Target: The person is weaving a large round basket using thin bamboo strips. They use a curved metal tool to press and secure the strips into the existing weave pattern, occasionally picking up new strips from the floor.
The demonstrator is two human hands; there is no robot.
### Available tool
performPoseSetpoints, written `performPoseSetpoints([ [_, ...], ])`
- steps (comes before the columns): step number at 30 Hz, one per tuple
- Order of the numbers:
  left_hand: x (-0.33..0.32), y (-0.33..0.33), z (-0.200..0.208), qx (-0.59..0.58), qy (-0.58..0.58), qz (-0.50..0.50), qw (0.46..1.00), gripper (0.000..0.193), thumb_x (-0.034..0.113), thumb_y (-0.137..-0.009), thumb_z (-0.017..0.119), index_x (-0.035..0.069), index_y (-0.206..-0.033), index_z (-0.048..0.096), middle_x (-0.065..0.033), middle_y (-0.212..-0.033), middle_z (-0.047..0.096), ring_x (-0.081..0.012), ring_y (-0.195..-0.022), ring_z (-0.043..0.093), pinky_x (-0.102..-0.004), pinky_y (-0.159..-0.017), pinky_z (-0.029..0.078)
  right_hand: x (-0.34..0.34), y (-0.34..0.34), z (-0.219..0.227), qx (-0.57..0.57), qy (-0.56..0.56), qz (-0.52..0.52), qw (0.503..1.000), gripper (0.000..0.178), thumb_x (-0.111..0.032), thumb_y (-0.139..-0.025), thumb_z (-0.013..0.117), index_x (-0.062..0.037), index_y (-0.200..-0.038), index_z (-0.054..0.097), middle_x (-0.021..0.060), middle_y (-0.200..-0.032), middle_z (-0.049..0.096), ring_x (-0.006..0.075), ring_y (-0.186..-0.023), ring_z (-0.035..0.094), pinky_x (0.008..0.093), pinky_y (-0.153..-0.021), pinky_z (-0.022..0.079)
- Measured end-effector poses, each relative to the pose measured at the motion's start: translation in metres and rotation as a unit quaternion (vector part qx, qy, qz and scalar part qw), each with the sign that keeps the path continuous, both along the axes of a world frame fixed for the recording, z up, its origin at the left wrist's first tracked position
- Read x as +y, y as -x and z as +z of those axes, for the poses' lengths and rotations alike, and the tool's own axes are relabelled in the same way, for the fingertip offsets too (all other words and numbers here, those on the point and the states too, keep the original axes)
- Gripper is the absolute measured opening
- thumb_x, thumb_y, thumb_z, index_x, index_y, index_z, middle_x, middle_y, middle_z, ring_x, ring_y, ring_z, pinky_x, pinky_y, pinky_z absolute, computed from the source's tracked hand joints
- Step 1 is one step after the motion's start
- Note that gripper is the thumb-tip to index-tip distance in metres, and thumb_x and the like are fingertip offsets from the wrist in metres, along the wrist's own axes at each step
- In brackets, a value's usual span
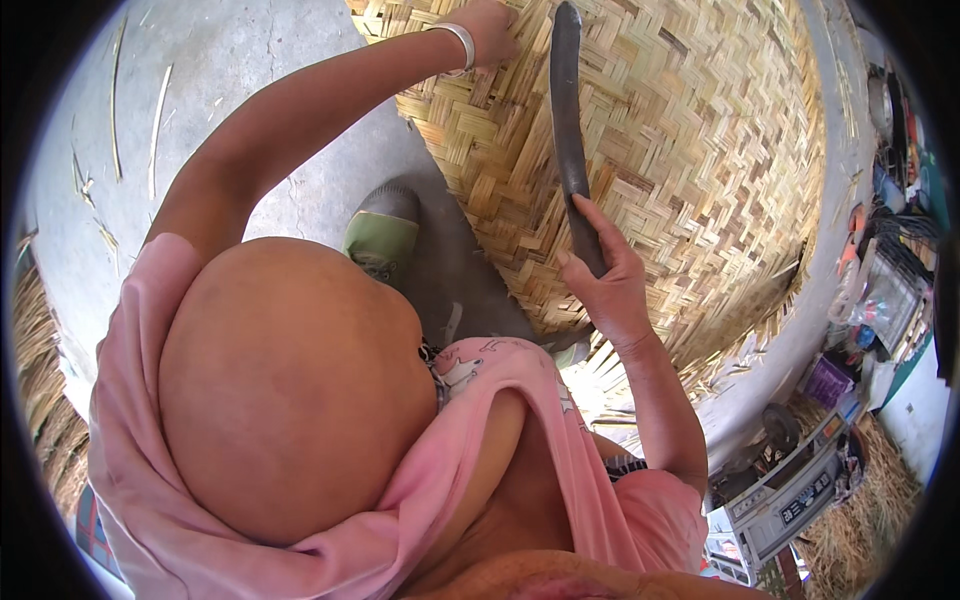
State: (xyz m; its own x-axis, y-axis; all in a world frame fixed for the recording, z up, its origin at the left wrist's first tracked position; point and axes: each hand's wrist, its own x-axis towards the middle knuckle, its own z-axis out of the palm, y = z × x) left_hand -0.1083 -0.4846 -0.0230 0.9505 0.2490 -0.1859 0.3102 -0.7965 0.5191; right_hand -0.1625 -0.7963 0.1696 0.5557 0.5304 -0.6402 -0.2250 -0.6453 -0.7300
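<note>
A large mat (690,150) of woven pale split-cane or bamboo strips lies on the floor ahead of me. My right hand (615,290) grips the near end of a long, dark, slightly curved blade-like tool (570,110). That tool points away from me over the mat, and its exact kind is unclear. My left hand (485,35), with a pale bracelet (462,45) at the wrist, is at the mat's far left part. Its fingers are curled closed, and whatever they may hold is hidden.
My foot in a green and dark shoe (385,230) stands on the grey concrete floor (290,120) beside the mat's edge. Loose strips (158,130) lie at the left. Piled household items (890,270), a small vehicle (790,490) and straw (870,510) are at the right.
</note>
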Motion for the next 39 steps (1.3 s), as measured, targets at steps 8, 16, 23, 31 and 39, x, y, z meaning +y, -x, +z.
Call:
performPoseSetpoints([
  [8, 0.012, -0.010, -0.016, 0.081, -0.123, -0.254, 0.956, 0.020, 0.019, -0.085, 0.064, 0.000, -0.089, 0.068, -0.0173, -0.074, 0.068, -0.0274, -0.059, 0.067, -0.0368, -0.053, 0.055, 0.001, 0.004, -0.010, -0.022, -0.046, -0.002, 0.999, 0.060, -0.006, -0.084, 0.069, -0.0099, -0.140, 0.050, 0.0033, -0.119, 0.061, 0.0070, -0.100, 0.056, 0.0205, -0.088, 0.044],
  [16, 0.015, 0.026, -0.003, 0.109, 0.618, 0.175, 0.759, 0.011, 0.015, -0.087, 0.068, 0.007, -0.092, 0.062, -0.0099, -0.073, 0.066, -0.0207, -0.060, 0.066, -0.0347, -0.047, 0.051, 0.001, 0.004, -0.011, 0.018, -0.032, -0.038, 0.999, 0.060, -0.005, -0.084, 0.070, -0.0090, -0.140, 0.050, 0.0037, -0.116, 0.062, 0.0059, -0.099, 0.056, 0.0204, -0.086, 0.046],
  [23, 0.020, 0.030, 0.026, 0.114, 0.634, 0.104, 0.758, 0.027, 0.031, -0.091, 0.068, 0.007, -0.101, 0.062, -0.0024, -0.076, 0.068, -0.0106, -0.065, 0.069, -0.0233, -0.057, 0.057, 0.004, 0.006, -0.019, -0.062, -0.074, -0.008, 0.995, 0.058, -0.008, -0.084, 0.071, -0.0096, -0.138, 0.051, 0.0059, -0.114, 0.064, 0.0087, -0.095, 0.059, 0.0221, -0.086, 0.047],
  [31, 0.033, 0.024, 0.023, 0.183, 0.656, -0.002, 0.732, 0.027, 0.028, -0.086, 0.075, 0.004, -0.092, 0.063, -0.0022, -0.077, 0.063, -0.0084, -0.060, 0.059, -0.0235, -0.050, 0.045, 0.014, 0.019, -0.011, -0.032, -0.022, 0.100, 0.994, 0.060, -0.016, -0.083, 0.072, -0.0137, -0.139, 0.051, 0.0110, -0.116, 0.068, 0.0120, -0.097, 0.066, 0.0243, -0.086, 0.049],
  [39, 0.021, 0.032, 0.021, 0.123, 0.504, 0.037, 0.854, 0.044, 0.037, -0.075, 0.084, 0.003, -0.087, 0.059, -0.0001, -0.073, 0.052, -0.0121, -0.066, 0.054, -0.0271, -0.062, 0.045, 0.021, 0.020, -0.015, -0.006, -0.016, 0.117, 0.993, 0.060, -0.017, -0.083, 0.071, -0.0133, -0.139, 0.050, 0.0139, -0.120, 0.067, 0.0155, -0.097, 0.068, 0.0267, -0.086, 0.051],
])
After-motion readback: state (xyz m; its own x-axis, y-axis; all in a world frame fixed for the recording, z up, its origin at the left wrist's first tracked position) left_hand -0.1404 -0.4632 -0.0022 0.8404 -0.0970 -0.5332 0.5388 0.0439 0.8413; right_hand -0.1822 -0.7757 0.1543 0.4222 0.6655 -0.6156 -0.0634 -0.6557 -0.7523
